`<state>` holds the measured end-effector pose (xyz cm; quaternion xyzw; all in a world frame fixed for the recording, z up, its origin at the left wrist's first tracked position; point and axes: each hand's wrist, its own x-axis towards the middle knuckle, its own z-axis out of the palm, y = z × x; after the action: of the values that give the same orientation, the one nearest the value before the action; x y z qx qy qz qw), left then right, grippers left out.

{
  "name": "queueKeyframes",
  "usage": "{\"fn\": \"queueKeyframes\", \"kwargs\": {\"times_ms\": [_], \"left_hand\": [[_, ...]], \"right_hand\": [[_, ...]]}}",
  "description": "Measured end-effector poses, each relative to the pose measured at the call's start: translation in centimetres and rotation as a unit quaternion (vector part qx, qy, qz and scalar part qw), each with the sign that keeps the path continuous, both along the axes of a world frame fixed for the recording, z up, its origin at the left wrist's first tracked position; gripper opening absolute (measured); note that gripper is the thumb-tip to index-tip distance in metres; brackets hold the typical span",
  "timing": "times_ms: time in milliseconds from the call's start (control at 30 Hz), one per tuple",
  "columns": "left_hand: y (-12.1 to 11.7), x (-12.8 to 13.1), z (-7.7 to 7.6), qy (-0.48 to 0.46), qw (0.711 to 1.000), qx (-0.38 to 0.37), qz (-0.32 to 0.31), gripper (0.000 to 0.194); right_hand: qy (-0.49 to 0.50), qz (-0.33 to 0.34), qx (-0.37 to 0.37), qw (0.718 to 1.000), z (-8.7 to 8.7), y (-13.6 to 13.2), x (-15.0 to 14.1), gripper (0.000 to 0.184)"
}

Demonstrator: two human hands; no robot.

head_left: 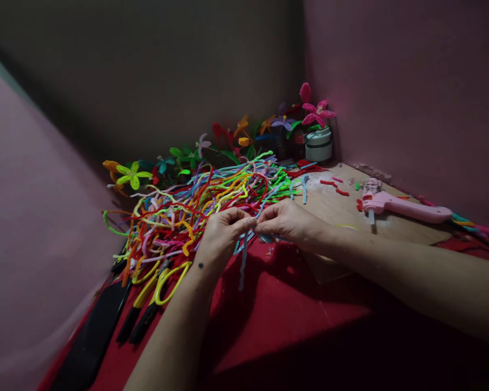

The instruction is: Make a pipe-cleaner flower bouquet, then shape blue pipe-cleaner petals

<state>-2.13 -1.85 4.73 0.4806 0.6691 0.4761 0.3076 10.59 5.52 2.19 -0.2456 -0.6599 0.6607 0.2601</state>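
Note:
My left hand (pixel 226 231) and my right hand (pixel 283 222) meet fingertip to fingertip, both closed in a pinch. Between them is a pale blue pipe cleaner (pixel 243 266), one end of which hangs down below my left fingers. More light blue lengths show under my right hand, partly hidden by it. Just behind the hands spreads a big tangled heap of pipe cleaners (pixel 224 190) in many colours. The exact spot where the fingertips press is too small to make out.
Yellow-handled scissors (pixel 163 285) and black-gripped pliers (pixel 140 304) lie left, beside a black phone-like slab (pixel 92 336). A pink glue gun (pixel 411 208) rests on a brown board (pixel 330 209). Pipe-cleaner flowers (pixel 318 114) and a pale lidded jar (pixel 318 145) stand behind. Red cloth (pixel 269 326) covers the table.

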Motion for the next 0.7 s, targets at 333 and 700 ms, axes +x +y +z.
{"fn": "queueKeyframes", "kwargs": {"times_ms": [333,700], "left_hand": [[0.19,0.62,-0.77,-0.092,0.995,0.041,0.0,0.018],[0.17,0.57,-0.75,0.052,0.995,0.085,0.023,0.014]], "right_hand": [[0.029,0.026,-0.019,0.999,-0.19,-0.19,0.24,0.012],[0.012,0.126,-0.18,0.976,-0.7,0.33,0.24,0.016]]}}
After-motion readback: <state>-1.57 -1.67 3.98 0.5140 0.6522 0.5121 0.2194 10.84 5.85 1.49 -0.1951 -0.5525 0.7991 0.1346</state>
